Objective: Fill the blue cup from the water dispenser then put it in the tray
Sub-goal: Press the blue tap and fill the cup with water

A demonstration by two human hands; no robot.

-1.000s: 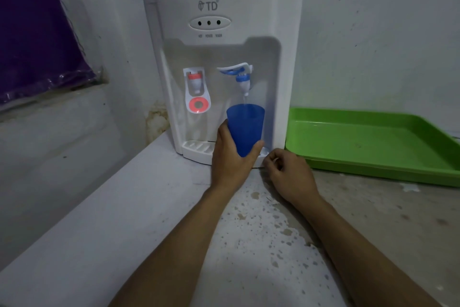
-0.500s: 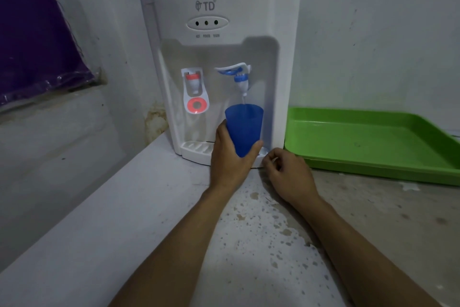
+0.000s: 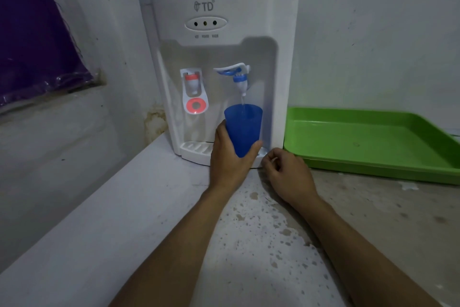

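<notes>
My left hand (image 3: 229, 157) is wrapped around the lower part of the blue cup (image 3: 245, 130), holding it upright under the blue tap (image 3: 237, 77) of the white water dispenser (image 3: 219, 3). A thin stream of water runs from the tap into the cup. The tap's lever is raised. My right hand (image 3: 286, 174) rests on the counter just right of the cup, fingers curled shut with nothing in them. The green tray (image 3: 373, 167) lies on the counter to the right of the dispenser, with nothing in it.
A red tap (image 3: 193, 87) sits left of the blue one, above the drip grille (image 3: 196, 148). The speckled counter (image 3: 249, 244) runs toward me. A white wall stands behind; a purple plastic sheet (image 3: 32, 45) hangs at the far left.
Both hands and the cup stay in the same place. Water keeps running into the cup.
</notes>
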